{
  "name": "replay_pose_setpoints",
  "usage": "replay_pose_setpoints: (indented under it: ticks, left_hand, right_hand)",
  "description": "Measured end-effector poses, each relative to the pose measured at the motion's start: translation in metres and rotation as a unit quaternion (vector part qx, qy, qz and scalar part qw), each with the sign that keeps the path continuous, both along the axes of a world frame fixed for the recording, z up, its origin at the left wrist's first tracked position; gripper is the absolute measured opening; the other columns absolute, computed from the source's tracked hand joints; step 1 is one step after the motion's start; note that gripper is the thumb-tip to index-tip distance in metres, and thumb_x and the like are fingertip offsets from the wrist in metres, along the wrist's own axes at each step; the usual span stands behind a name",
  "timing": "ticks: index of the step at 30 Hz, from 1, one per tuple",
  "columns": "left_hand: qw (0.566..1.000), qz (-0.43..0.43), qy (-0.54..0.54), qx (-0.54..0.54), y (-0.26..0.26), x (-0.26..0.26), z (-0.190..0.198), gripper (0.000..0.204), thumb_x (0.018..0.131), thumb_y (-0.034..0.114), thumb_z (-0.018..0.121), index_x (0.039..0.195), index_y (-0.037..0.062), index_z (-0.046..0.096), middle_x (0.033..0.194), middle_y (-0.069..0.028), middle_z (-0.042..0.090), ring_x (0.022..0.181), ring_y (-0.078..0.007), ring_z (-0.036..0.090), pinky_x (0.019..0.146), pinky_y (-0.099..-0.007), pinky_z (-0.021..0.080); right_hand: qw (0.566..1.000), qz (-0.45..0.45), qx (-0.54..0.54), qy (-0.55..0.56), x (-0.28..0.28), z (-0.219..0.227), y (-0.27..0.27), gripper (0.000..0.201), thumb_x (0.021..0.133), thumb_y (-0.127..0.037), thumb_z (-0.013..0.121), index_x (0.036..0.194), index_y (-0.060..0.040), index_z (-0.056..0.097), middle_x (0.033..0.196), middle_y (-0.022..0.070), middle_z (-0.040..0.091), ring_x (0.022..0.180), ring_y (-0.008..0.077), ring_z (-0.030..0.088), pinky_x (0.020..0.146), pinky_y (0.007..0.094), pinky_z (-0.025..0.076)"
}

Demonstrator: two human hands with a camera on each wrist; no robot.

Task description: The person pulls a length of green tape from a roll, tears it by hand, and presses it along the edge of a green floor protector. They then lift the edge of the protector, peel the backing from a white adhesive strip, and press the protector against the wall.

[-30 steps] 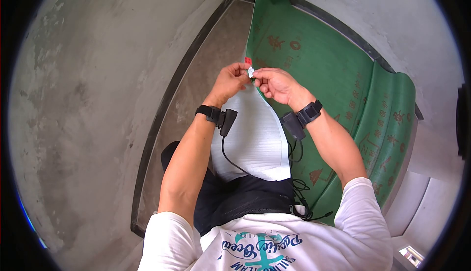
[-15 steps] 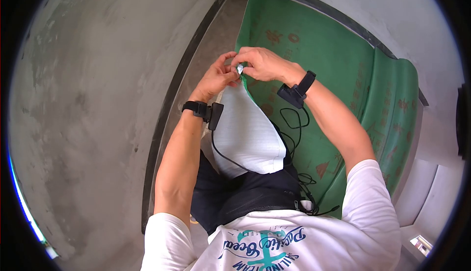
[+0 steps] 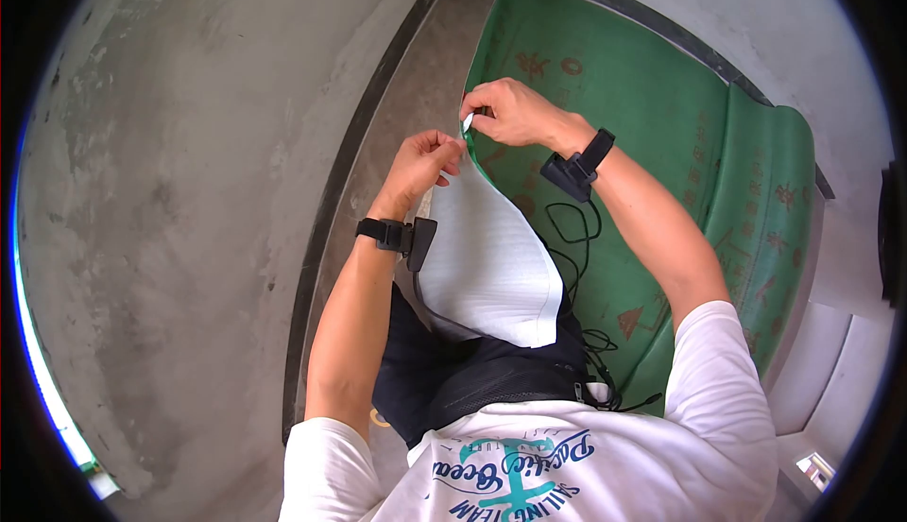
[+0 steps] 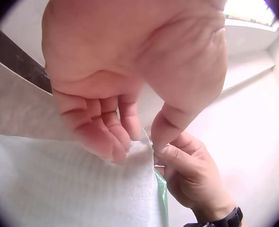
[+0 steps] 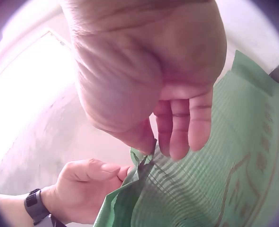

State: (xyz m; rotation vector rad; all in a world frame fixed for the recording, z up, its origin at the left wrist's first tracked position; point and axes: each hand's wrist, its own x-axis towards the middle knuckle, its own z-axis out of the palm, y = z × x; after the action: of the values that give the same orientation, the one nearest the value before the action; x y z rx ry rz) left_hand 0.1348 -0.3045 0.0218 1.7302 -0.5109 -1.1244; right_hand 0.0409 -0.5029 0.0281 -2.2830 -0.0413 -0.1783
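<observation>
A green floor protection sheet [image 3: 624, 135] with printed characters has its near corner folded up, showing the pale, ribbed backing [image 3: 491, 248]. My left hand [image 3: 416, 171] pinches the raised edge between thumb and fingers; the backing [image 4: 73, 184] spreads below its fingers in the left wrist view. Slightly farther along the same edge, my right hand [image 3: 518, 112] pinches it with thumb and forefinger, a small white bit [image 3: 468, 122] showing at the fingertips. In the right wrist view the edge looks crumpled [image 5: 143, 163] under the thumb, and the other fingers hang over the ribbed surface.
A grey wall [image 3: 189, 191] with a dark skirting strip [image 3: 351, 144] runs along the left, beside bare brown floor [image 3: 425, 68]. At the right the sheet rises in a thick fold [image 3: 770, 220]. Black cables [image 3: 595, 352] lie by the person's lap.
My right hand has turned palm down and slid farther up the edge, away from the left hand. Both hands were together at the white bit; now a gap shows between them.
</observation>
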Motion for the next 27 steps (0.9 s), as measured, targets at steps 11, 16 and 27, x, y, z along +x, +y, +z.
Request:
replay_pose_setpoints:
  ticks: [11,16,27]
  left_hand:
    - [0.999,0.007,-0.037,-0.002,0.006,-0.013,-0.008,0.015,0.097,0.023,0.057,0.091,0.0096,0.061,0.082,0.0009,0.065,0.074,-0.0093,0.063,0.065,-0.025,0.049]
    - [1.0,0.009,-0.002,-0.005,0.016,-0.006,-0.003,0.015,0.098,0.022,0.056,0.092,0.0105,0.061,0.083,0.0015,0.065,0.076,-0.0091,0.062,0.068,-0.0254,0.049]
    - [0.992,0.127,0.005,0.01,-0.004,0.022,-0.001,0.038,0.096,0.043,0.059,0.096,0.0059,0.065,0.084,-0.0026,0.066,0.073,-0.0126,0.062,0.064,-0.0283,0.048]
  right_hand:
    - [0.995,0.027,-0.08,0.046,0.001,0.017,0.008,0.021,0.085,-0.015,0.056,0.092,-0.0015,0.069,0.084,0.0192,0.069,0.083,0.0377,0.065,0.075,0.0464,0.05]
    - [0.994,0.042,-0.085,0.059,0.003,0.02,0.007,0.022,0.088,-0.021,0.058,0.091,-0.0013,0.068,0.084,0.0194,0.069,0.083,0.0378,0.065,0.075,0.0465,0.05]
    - [0.999,0.033,-0.027,-0.007,0.001,0.012,0.011,0.015,0.086,-0.012,0.063,0.094,-0.0011,0.068,0.082,0.0177,0.068,0.076,0.0344,0.064,0.069,0.0424,0.05]
